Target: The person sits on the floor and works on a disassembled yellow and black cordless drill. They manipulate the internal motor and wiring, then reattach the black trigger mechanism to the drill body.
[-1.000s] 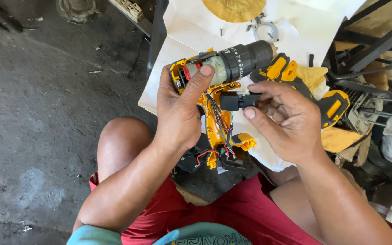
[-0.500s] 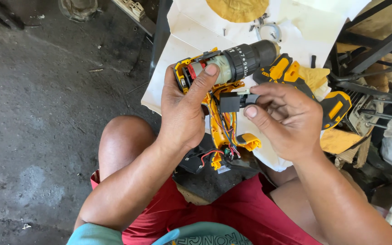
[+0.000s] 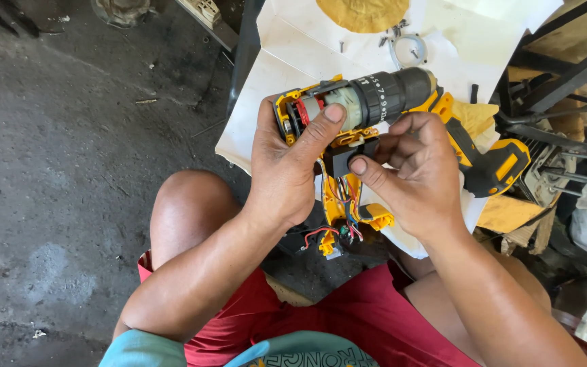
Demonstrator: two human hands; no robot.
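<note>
My left hand (image 3: 287, 170) grips an opened yellow and black cordless drill (image 3: 361, 102), thumb pressed on its exposed motor. The drill's chuck points right; coloured wires hang down inside the open handle (image 3: 344, 204). My right hand (image 3: 412, 173) pinches a small black switch part (image 3: 342, 160) at the trigger area, just under the motor. The drill's other yellow and black shell half (image 3: 487, 160) lies on the white sheet behind my right hand.
A white sheet (image 3: 273, 75) covers the surface ahead, with a round yellow disc (image 3: 361, 12), a metal ring (image 3: 407, 49) and small screws on it. Dark metal frames and clutter stand at the right. Grey concrete floor (image 3: 69, 170) lies to the left. My knees are below.
My right hand has brought the black part closer in against the drill body under the motor. My left hand keeps its hold, thumb on the motor.
</note>
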